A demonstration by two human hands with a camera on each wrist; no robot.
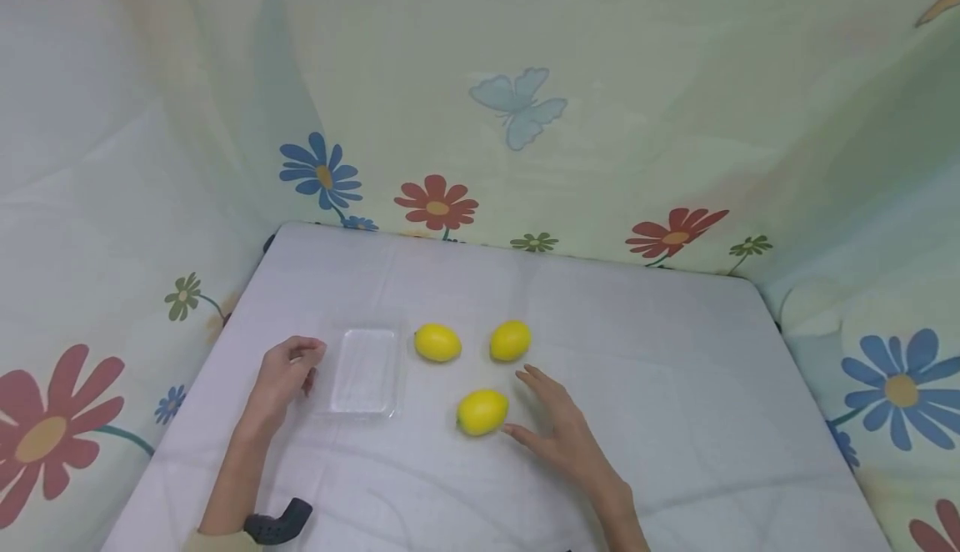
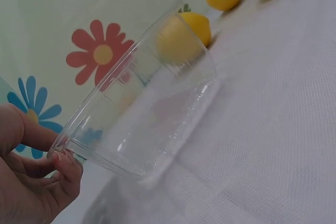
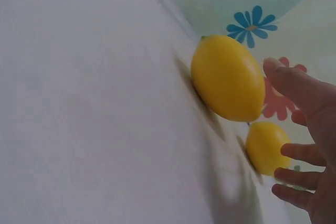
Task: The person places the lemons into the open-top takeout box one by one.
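Note:
A clear plastic container [image 1: 366, 371] stands on the white-covered table, and my left hand [image 1: 288, 373] pinches its left rim between thumb and fingers. In the left wrist view the container [image 2: 152, 114] shows see-through walls and nothing inside it. Three yellow lemons lie to its right: one beside it [image 1: 437, 343], one farther right [image 1: 510, 341] and a nearer one [image 1: 482, 413]. Close to the nearer lemon [image 3: 228, 78], my right hand [image 1: 558, 427] has its fingers spread and thumb apart, holding nothing. Whether the thumb tip touches that lemon I cannot tell.
White cloth covers the table [image 1: 675, 385], whose back edge meets a curtain [image 1: 600, 160] printed with flowers and a butterfly. Similar curtain hangs at the left and right sides. A dark band [image 1: 277, 523] sits on my left forearm.

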